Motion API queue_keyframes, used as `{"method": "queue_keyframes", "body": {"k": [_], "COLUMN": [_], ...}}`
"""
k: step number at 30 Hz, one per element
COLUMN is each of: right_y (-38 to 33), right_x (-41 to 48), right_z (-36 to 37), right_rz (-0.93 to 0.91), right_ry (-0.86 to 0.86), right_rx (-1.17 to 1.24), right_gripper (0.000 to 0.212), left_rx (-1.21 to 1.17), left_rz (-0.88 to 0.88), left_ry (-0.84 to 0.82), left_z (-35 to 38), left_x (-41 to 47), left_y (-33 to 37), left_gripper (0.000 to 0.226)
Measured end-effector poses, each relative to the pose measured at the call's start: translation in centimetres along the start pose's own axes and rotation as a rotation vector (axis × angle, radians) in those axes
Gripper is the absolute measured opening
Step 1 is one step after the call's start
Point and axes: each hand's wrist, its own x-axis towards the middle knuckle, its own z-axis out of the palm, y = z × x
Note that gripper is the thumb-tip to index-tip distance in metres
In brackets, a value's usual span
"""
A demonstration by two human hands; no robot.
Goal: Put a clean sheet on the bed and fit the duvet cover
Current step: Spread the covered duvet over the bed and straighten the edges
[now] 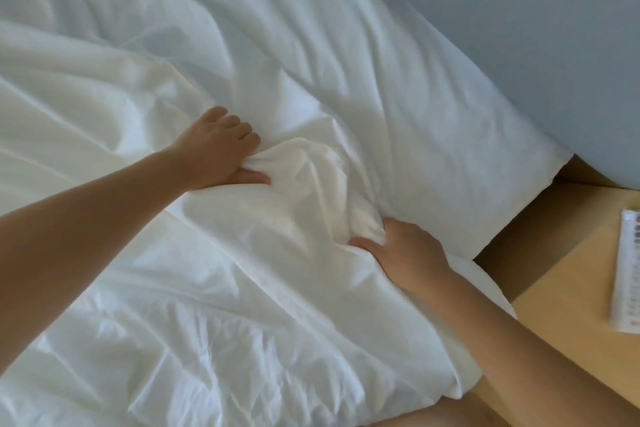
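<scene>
Near right, gripping a bunch of white duvet cover (311,191) with the right hand (408,246), fingertips lost in folds. Further left, pinching the same bunch between thumb and curled fingers of the left hand (218,152). Right side: remote (625,270) on wooden table (561,253), cut off by the edge. Far off, white sheet (346,45); hard to tell where it starts.

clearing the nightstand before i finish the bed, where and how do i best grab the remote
Pinch the remote across its narrow width near mid-length, fingers on its long edges, coming straight down: it lies flat, buttons up, on the wooden nightstand. The right hand is nearer but grips the duvet cover.
</scene>
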Motion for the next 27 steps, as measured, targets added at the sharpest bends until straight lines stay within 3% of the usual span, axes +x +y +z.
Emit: {"method": "queue_keyframes", "body": {"k": [2, 4, 6, 8, 10, 12, 16, 19, 22, 24, 27], "right_y": [-0.1, 0.4, 0.4, 0.2, 0.7, 2.0, 5.6, 9.6, 11.2, 11.7, 11.2], "right_x": [-0.6, -1.3, -2.1, -3.4, -5.1, -7.3, -10.0, -7.4, -2.6, 0.2, 2.1], "right_z": [0.1, -0.1, -0.7, -2.3, -5.7, -10.0, -15.9, -15.8, -12.9, -10.6, -9.1], "right_rz": [-0.037, -0.035, -0.014, 0.025, 0.072, 0.096, 0.255, 0.352, 0.404, 0.416, 0.401], "right_ry": [0.161, 0.186, 0.105, 0.040, 0.069, 0.151, 0.300, 0.401, 0.434, 0.449, 0.453], "right_rx": [0.010, 0.065, 0.130, 0.367, 0.736, 0.969, 1.071, 1.079, 1.041, 0.905, 0.569], "right_gripper": [0.049, 0.050, 0.056, 0.052, 0.044, 0.030, 0.023, 0.032, 0.015, 0.011, 0.015], "left_rx": [-0.059, -0.143, -0.384, -0.560, -0.672, -0.704, -0.708, -0.581, -0.356, -0.273, -0.216], "left_rz": [-0.128, -0.334, -0.562, -0.667, -0.708, -0.694, -0.520, -0.479, -0.462, -0.363, -0.245], "left_ry": [-0.110, -0.100, 0.037, 0.356, 0.623, 0.766, 0.894, 0.824, 0.525, 0.393, 0.346], "left_z": [-0.7, -1.5, -3.9, -7.3, -11.4, -15.7, -20.4, -19.1, -14.2, -10.8, -8.4], "left_x": [0.3, 0.7, 1.0, 0.9, 1.4, 3.1, 9.0, 13.9, 17.2, 17.7, 16.9], "left_y": [0.4, 0.5, 1.1, 2.0, 2.5, 2.8, 4.9, 7.2, 7.9, 7.3, 5.4], "left_gripper": [0.096, 0.080, 0.070, 0.062, 0.056, 0.055, 0.056, 0.057, 0.051, 0.045, 0.047]}}
